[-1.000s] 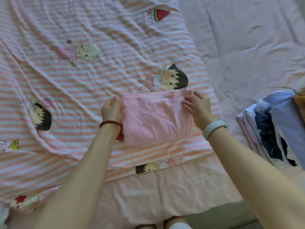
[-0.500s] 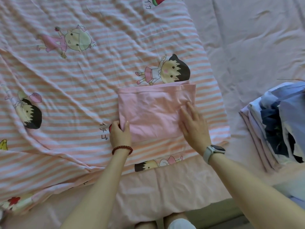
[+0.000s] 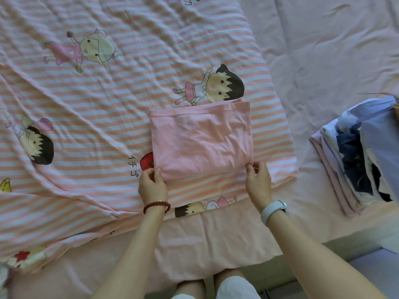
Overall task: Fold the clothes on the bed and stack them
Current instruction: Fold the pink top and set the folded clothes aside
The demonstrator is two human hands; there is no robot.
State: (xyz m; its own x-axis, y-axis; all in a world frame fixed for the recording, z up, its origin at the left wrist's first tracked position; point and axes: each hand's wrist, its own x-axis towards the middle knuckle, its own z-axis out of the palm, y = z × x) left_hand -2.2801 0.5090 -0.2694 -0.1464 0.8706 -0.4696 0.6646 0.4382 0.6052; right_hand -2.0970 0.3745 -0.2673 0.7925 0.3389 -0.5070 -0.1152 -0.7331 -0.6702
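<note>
A pink garment [image 3: 201,139], folded into a flat rectangle, lies on the striped cartoon-print quilt [image 3: 108,100] in the middle of the bed. My left hand [image 3: 152,185] pinches its near left corner. At the near right corner, my right hand [image 3: 258,180] pinches the cloth between thumb and fingers. A stack of folded clothes [image 3: 358,156], blue, white and pale pink, sits on the right side of the bed, well apart from both hands.
The plain pink bed sheet [image 3: 323,50] stretches to the right and far side. The bed's near edge [image 3: 216,251] runs just in front of my knees. A strip of floor shows at the lower right.
Both hands moved down to the garment's near corners. The left slid from the left edge; the right left the cloth's top, where it lay flat, and now pinches the corner.
</note>
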